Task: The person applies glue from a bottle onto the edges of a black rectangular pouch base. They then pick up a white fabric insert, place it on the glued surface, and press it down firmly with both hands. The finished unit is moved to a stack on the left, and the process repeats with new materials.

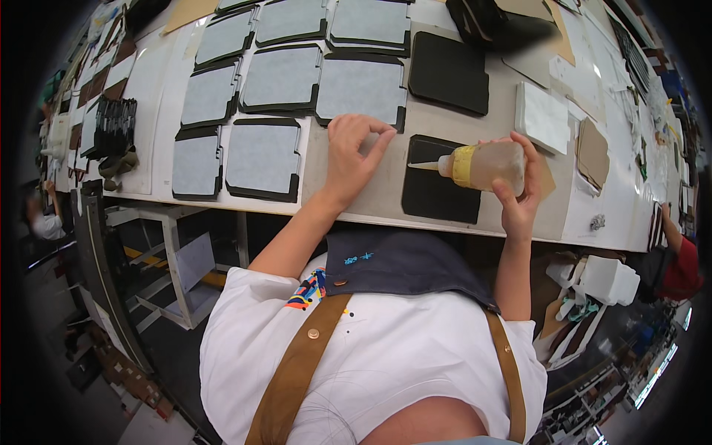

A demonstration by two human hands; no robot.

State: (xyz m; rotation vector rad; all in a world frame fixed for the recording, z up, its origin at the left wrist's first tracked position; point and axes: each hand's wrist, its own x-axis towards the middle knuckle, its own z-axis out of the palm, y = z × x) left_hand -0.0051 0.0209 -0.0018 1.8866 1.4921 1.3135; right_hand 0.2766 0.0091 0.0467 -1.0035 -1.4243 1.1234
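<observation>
My right hand grips a translucent squeeze bottle with a yellow band round its shoulder. The bottle is tilted nearly level, its thin nozzle pointing left over a black rectangular panel. Whether the nozzle tip touches the panel I cannot tell. To the left, my left hand is closed, thumb and forefinger tips together. Anything between them is too small to make out. Those fingertips are near the lower edge of a grey-faced panel with black borders. Another black panel lies beyond the bottle.
Several grey-faced panels lie in rows at the left of the table. At right are a white stack and brown card pieces. A dark object is at the far side. Other people work at both sides.
</observation>
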